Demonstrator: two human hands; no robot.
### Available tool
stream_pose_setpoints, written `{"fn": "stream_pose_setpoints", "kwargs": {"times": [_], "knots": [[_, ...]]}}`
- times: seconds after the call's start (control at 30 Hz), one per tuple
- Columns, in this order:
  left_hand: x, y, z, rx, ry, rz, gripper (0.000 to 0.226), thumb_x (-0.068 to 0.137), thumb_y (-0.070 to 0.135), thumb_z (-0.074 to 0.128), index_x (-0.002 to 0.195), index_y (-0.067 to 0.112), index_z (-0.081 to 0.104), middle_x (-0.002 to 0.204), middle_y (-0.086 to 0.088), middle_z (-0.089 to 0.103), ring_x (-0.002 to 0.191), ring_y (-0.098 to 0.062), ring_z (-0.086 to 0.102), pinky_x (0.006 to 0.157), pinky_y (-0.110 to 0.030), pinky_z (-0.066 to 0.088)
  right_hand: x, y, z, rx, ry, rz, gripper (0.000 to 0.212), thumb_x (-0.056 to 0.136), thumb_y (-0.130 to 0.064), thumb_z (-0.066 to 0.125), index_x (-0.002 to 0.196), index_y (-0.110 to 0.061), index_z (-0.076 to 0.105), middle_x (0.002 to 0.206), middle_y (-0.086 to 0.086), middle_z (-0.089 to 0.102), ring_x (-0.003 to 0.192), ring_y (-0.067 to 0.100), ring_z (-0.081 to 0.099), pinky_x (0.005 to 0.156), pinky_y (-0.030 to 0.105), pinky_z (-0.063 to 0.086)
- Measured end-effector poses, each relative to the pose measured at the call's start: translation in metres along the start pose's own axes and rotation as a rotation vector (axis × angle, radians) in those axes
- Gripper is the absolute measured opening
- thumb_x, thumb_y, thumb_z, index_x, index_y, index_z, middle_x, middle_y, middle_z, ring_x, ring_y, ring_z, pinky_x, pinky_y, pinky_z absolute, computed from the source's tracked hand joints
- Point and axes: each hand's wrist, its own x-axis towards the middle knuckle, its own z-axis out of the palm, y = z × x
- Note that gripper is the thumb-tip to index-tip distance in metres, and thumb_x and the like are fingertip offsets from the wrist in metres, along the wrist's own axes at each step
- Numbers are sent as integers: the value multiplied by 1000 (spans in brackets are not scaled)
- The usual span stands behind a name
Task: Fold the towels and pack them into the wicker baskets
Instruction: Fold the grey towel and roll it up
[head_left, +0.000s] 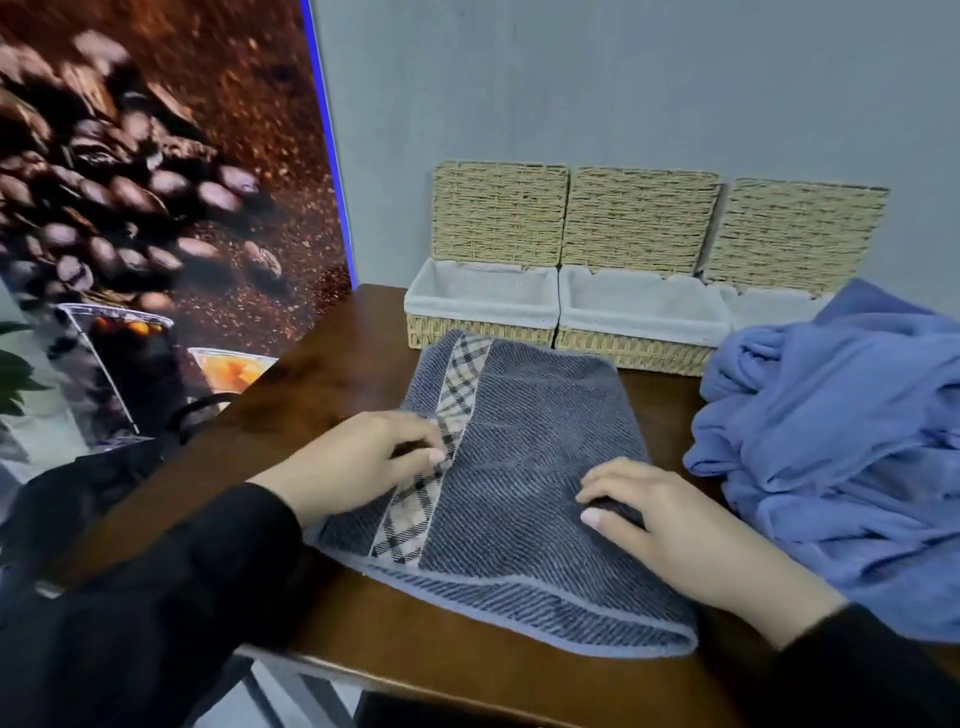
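Neither hand grips: left hand (363, 457) and right hand (670, 525) lie palm-down w/ fingers curled, pressing on the grey striped towel (524, 457). Towel's near edge sits at the table (322, 374) front lip; far edge touches the wicker baskets (483, 312) at the back. Bare table to the left; blue towel pile (841, 447) crowds the right, just beside the right hand. Black sleeves on both arms. Grey towel folded, flat, plaid band running under the left fingers.
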Motion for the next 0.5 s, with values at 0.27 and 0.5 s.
{"fn": "stream_pose_setpoints", "kwargs": {"times": [0.27, 0.5], "knots": [[24, 7, 14, 494, -45, -48, 49, 101, 61, 34, 84, 28, 64, 95, 12, 64, 91, -10, 61, 80, -37, 41, 9, -9, 2, 119, -88, -35, 24, 97, -51, 58, 112, -37, 70, 111, -28, 61, 107, -4, 56, 92, 16, 43], [81, 45, 17, 240, 148, -77, 31, 104, 49, 43, 118, 30, 62, 113, 4, 65, 98, -20, 62, 80, -37, 53, 76, 27, 1, 159, 402, 161, 25, 104, -22, 53, 125, -21, 66, 123, -5, 63, 115, 12, 58, 98, 26, 43]]}}
